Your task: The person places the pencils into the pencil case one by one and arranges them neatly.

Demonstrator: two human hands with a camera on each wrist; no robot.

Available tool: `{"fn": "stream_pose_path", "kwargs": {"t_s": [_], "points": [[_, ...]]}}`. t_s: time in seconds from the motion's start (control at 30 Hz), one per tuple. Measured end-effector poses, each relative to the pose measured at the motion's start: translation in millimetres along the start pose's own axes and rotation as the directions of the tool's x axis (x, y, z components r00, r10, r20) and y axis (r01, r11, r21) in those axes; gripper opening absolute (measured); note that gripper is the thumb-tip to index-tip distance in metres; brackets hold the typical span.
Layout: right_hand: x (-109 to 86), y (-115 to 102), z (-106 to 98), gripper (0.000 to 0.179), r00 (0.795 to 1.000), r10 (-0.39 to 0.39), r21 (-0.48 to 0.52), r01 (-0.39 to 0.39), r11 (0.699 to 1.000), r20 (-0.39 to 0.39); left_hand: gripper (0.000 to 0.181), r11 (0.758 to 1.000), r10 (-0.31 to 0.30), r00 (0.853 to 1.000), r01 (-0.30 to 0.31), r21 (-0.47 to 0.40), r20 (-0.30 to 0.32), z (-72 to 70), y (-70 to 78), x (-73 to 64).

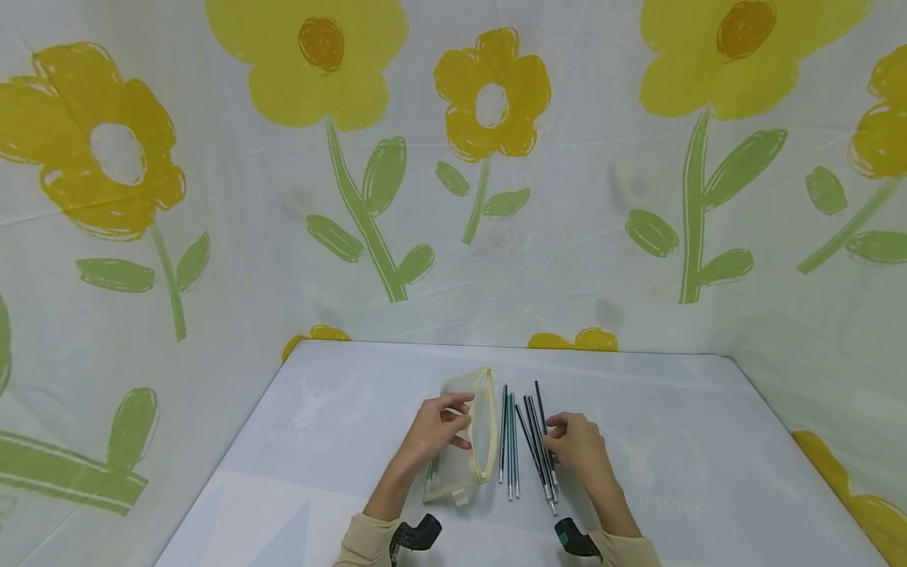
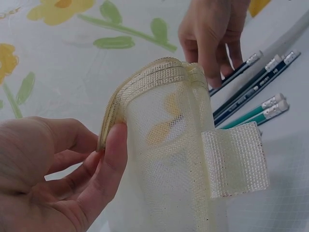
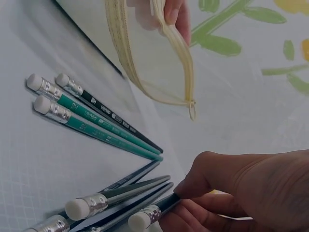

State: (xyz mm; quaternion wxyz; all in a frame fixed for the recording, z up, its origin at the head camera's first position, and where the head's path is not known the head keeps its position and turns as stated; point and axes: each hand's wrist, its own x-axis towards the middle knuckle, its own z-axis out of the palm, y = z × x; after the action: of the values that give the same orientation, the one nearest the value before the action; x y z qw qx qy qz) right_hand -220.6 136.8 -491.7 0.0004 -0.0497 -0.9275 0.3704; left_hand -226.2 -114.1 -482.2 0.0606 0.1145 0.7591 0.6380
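Observation:
My left hand pinches the zippered edge of a pale yellow mesh pouch, whose mouth gapes toward the right in the head view. My right hand pinches a dark pencil between thumb and fingers, its white eraser end sticking out. That pencil lies over or beside several other dark pencils. Left of this bunch, two green pencils and a dark pencil lie side by side, erasers toward me, just right of the pouch.
Everything is on a white table with faint printed patterns. A white sheet with yellow flowers and green stems hangs behind and at both sides. A fabric tab sticks out from the pouch's near end. A black wrist device sits at each cuff.

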Motion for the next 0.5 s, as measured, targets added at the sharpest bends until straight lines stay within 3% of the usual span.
{"fn": "stream_pose_path", "kwargs": {"t_s": [0.5], "points": [[-5.8,-28,5,0.032,1.000,-0.028,0.063,0.028,0.998,0.013,0.042,1.000,-0.008,1.000,0.008,0.011,-0.002,2.4,-0.4,0.4]]}}
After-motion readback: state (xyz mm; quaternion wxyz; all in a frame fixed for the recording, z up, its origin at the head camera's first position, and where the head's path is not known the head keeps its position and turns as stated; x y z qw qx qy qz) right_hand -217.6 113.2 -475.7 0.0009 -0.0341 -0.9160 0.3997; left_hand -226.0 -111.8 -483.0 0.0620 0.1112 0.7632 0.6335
